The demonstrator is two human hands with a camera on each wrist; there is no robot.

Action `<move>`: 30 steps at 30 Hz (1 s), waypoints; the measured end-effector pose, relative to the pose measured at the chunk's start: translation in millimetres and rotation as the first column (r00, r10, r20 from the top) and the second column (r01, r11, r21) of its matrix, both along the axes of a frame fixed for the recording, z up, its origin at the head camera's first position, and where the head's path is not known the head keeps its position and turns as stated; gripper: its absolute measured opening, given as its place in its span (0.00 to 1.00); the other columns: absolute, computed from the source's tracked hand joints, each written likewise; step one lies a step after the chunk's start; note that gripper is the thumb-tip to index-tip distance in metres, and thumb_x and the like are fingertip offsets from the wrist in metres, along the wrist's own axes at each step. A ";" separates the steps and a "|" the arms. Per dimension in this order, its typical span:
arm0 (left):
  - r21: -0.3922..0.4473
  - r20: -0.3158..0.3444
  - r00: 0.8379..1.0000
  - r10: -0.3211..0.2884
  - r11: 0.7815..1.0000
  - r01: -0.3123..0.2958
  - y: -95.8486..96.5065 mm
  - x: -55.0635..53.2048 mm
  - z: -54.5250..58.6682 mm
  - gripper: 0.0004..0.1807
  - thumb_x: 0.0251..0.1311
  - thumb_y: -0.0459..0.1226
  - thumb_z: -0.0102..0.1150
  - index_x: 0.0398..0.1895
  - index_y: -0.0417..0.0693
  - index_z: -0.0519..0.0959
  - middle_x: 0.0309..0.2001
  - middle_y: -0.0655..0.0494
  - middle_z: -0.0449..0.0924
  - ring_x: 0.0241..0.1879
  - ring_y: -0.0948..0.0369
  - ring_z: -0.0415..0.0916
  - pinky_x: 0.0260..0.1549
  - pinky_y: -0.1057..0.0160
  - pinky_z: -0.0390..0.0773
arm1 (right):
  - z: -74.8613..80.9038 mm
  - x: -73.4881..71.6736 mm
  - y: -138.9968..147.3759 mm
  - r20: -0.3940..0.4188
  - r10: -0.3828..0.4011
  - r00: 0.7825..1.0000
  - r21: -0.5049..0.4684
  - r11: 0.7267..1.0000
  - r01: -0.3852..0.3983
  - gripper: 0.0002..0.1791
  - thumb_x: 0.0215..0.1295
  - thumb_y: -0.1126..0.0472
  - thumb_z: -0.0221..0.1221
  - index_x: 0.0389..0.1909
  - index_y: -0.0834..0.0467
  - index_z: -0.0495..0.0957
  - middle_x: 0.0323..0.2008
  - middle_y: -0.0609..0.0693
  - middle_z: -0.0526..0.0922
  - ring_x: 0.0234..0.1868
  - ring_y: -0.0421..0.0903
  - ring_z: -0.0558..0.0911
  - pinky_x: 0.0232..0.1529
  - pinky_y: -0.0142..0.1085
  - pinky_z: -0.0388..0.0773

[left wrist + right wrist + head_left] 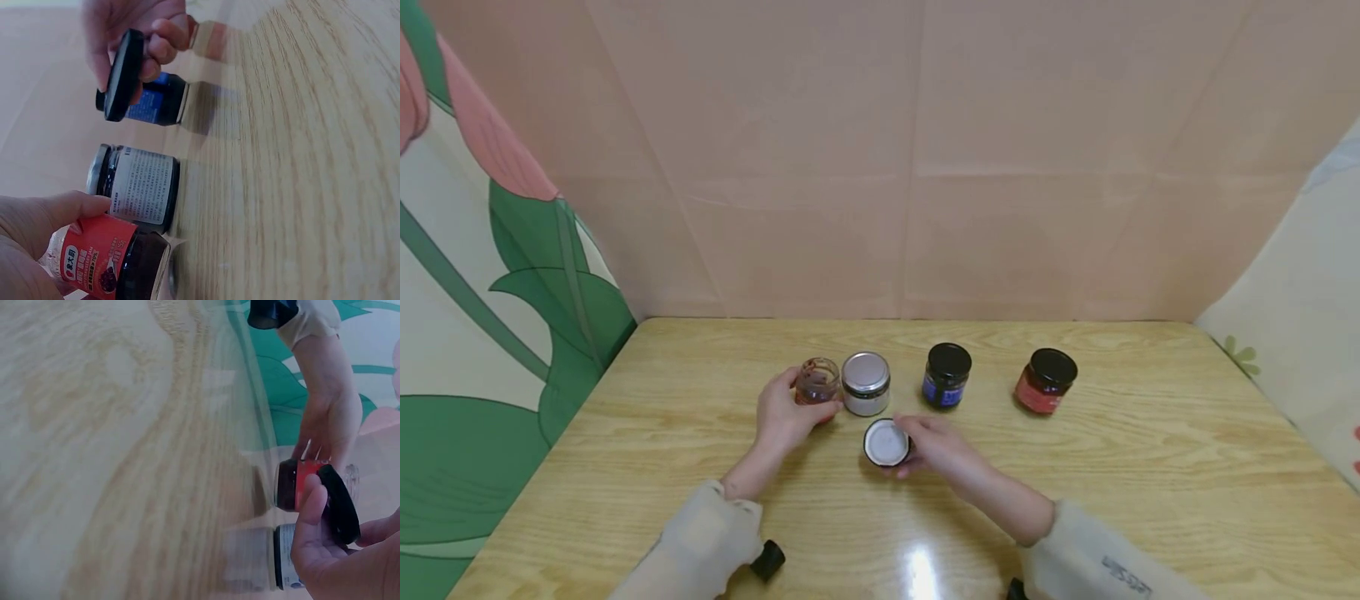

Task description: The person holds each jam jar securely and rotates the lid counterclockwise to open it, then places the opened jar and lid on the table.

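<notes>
An uncapped glass jar with a red label [97, 255] is gripped by my left hand [792, 414], thumb on its near side; dark jam sits in its lower part. My right hand [936, 446] pinches a black jar lid [886, 442] by the rim, its pale inner side facing up toward the head camera. In the right wrist view the lid [339, 504] shows as a dark disc between thumb and fingers. Beside the red-labelled jar stands a jar with a silver lid [866, 383] and a white printed label, close to my left thumb.
Farther right stand a black-lidded jar with a blue label [946, 377] and a black-lidded jar with a red label [1046, 382]. All rest on a wood-grain table [1150, 467]. A pinkish cloth backdrop [910, 167] hangs behind its far edge.
</notes>
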State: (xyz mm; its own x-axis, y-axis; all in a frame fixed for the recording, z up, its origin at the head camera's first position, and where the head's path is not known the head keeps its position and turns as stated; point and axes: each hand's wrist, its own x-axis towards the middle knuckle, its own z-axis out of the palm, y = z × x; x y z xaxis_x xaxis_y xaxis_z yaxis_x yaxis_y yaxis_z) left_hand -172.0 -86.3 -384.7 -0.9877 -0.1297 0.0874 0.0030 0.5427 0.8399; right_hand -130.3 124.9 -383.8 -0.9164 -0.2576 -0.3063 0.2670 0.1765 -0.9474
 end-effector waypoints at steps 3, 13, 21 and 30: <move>0.008 0.012 1.000 0.003 1.000 -0.003 -0.9 -1.4 -1.3 0.34 0.35 0.37 0.78 0.50 0.35 0.78 0.49 0.39 0.80 0.53 0.45 0.74 0.55 0.47 0.70 | -2.4 0.2 -2.8 -0.014 0.007 1.000 0.013 1.000 -0.007 0.26 0.73 0.56 0.44 0.54 0.77 0.69 0.28 0.54 0.84 0.25 0.41 0.82 0.30 0.31 0.79; 0.044 0.039 0.999 0.028 0.999 -0.030 -1.3 -5.1 -1.9 0.30 0.35 0.36 0.76 0.48 0.40 0.79 0.45 0.42 0.79 0.43 0.50 0.74 0.41 0.57 0.72 | -5.0 0.6 -10.5 -0.030 0.002 1.000 0.056 0.998 0.000 0.24 0.72 0.57 0.46 0.50 0.76 0.72 0.25 0.50 0.81 0.21 0.38 0.78 0.29 0.30 0.77; 0.071 0.048 0.999 0.026 0.997 -0.029 -4.1 -7.1 -3.6 0.29 0.37 0.36 0.77 0.47 0.38 0.78 0.47 0.40 0.79 0.48 0.47 0.74 0.50 0.51 0.72 | -0.7 -0.2 -17.3 -0.003 0.015 1.000 0.046 0.999 -0.015 0.22 0.70 0.60 0.47 0.52 0.76 0.72 0.32 0.56 0.82 0.24 0.39 0.80 0.36 0.35 0.81; 0.051 0.055 0.998 0.014 0.999 -0.017 -5.4 -6.3 -3.0 0.30 0.37 0.38 0.77 0.47 0.38 0.78 0.48 0.40 0.80 0.50 0.47 0.74 0.51 0.49 0.71 | -1.3 0.9 -22.1 -0.003 0.002 1.000 0.073 0.997 -0.002 0.20 0.68 0.61 0.49 0.51 0.75 0.74 0.32 0.52 0.80 0.25 0.39 0.78 0.35 0.33 0.80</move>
